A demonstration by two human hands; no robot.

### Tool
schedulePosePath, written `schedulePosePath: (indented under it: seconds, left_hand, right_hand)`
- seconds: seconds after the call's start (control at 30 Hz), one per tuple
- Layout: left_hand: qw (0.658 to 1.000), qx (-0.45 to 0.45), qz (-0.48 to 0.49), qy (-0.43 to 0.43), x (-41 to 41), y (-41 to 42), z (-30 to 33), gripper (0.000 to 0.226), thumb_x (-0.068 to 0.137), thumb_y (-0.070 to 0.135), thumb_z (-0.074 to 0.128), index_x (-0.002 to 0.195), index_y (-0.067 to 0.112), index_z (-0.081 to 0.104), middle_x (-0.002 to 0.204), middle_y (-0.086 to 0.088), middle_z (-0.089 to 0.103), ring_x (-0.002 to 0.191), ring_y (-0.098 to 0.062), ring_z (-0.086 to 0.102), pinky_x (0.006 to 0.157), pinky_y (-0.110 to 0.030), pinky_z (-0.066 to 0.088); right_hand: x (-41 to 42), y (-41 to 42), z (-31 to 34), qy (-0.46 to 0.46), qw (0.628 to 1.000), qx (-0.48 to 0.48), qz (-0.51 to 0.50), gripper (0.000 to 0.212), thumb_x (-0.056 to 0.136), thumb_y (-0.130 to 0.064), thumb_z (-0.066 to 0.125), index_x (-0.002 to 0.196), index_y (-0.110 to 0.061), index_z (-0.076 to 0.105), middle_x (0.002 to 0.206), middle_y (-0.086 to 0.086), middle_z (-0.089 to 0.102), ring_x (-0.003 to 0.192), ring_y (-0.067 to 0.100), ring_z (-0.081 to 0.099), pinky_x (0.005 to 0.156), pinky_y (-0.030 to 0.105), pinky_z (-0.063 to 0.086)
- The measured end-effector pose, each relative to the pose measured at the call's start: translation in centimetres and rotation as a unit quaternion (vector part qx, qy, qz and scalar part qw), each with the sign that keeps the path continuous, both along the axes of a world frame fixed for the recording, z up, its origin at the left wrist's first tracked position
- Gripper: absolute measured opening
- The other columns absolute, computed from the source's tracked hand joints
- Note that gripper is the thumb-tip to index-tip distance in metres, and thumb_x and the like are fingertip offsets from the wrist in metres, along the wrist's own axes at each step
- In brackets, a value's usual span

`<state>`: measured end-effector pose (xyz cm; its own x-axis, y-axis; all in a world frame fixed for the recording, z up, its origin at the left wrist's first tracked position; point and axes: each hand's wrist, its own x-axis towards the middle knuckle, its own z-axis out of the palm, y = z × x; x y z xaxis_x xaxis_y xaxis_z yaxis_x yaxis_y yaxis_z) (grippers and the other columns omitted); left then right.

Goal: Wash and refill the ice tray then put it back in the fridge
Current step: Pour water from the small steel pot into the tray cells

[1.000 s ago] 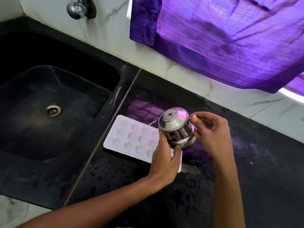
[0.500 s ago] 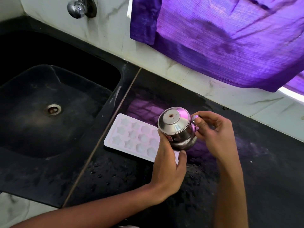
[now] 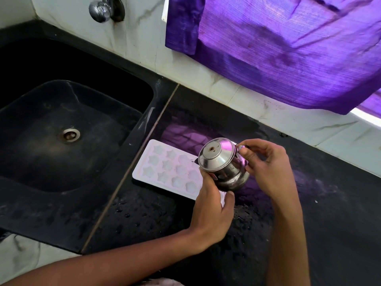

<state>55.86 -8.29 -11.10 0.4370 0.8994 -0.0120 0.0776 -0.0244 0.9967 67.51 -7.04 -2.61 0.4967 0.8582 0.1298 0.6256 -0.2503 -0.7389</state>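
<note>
Hands meet over a black stone worktop (image 3: 340, 213), seen from my own head looking down. My left hand (image 3: 212, 211) cups the lower side of a small steel kettle (image 3: 223, 165), fingers curled against its rounded belly and thumb below it. My right hand (image 3: 270, 170) pinches the kettle's handle at the back, fingers bent closed around it. Its domed lid is on and tilts toward the left, with the kettle held above the right end of the ice tray (image 3: 171, 169).

That tray is pale white plastic with star-shaped pockets in three rows. It lies flat on the worktop, just to the right of the seam where the sink (image 3: 61, 131) begins. Its right end is hidden under the kettle and my left hand. I cannot tell whether the pockets hold water.

Water droplets (image 3: 132, 211) speckle the dark surface in front of the tray. The sink is black with a round metal drain (image 3: 69, 135) in its floor. A chrome tap (image 3: 101, 10) sticks out of the marble wall above it. A purple curtain (image 3: 288, 48) hangs at upper right, and its purple glow reflects on the worktop behind the tray.
</note>
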Motion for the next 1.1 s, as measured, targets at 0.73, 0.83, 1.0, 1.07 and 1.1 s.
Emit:
schedulePosePath:
  seconds: [0.73,0.83,1.0,1.07,1.1]
  left_hand:
    - [0.999,0.038,0.007,-0.017,-0.1,-0.2,0.8,0.086,0.090,0.023,0.052,0.151,0.022,-0.009,0.150,0.007,0.035,0.134,-0.004,0.036,0.108,-0.029,0.036]
    - [0.999,0.047,0.017,-0.017,0.0,-0.1,0.8,0.089,0.088,0.024,0.051,0.151,0.017,-0.012,0.155,0.003,0.027,0.140,-0.007,0.029,0.112,-0.030,0.030]
    - [0.998,0.059,0.033,-0.022,0.0,-0.4,0.9,0.091,0.086,0.022,0.050,0.151,0.016,-0.013,0.157,-0.001,0.023,0.143,-0.010,0.025,0.115,-0.033,0.027]
    - [0.997,0.061,0.037,-0.020,-0.1,-0.6,0.8,0.091,0.085,0.023,0.050,0.150,0.017,-0.012,0.156,-0.003,0.024,0.143,-0.012,0.026,0.115,-0.035,0.027]
    - [0.997,0.063,0.036,-0.020,-0.1,-0.8,0.7,0.091,0.085,0.023,0.050,0.150,0.017,-0.013,0.157,-0.003,0.023,0.143,-0.013,0.025,0.115,-0.037,0.027]
  right_hand:
    - [-0.9,-1.1,1.9,0.037,0.998,0.051,0.002,0.018,0.088,-0.014,0.063,0.084,-0.031,0.069,0.080,-0.009,0.070,0.072,0.004,0.063,0.068,0.037,0.060]
    - [-0.9,-1.1,1.8,0.059,0.996,0.064,0.002,0.020,0.088,-0.012,0.062,0.084,-0.030,0.069,0.079,-0.008,0.071,0.070,0.002,0.062,0.066,0.032,0.059]
    - [-1.2,-1.1,1.7,0.085,0.994,0.064,0.009,0.021,0.089,-0.011,0.061,0.082,-0.029,0.069,0.080,-0.003,0.070,0.069,0.010,0.059,0.067,0.041,0.057]
    - [-1.3,-1.1,1.7,0.092,0.994,0.054,0.016,0.019,0.089,-0.009,0.061,0.083,-0.025,0.070,0.080,0.004,0.069,0.067,0.015,0.056,0.068,0.050,0.055]
    - [-1.3,-1.1,1.8,0.095,0.994,0.048,0.018,0.017,0.089,-0.008,0.061,0.085,-0.022,0.070,0.079,0.005,0.069,0.065,0.015,0.054,0.068,0.053,0.054]
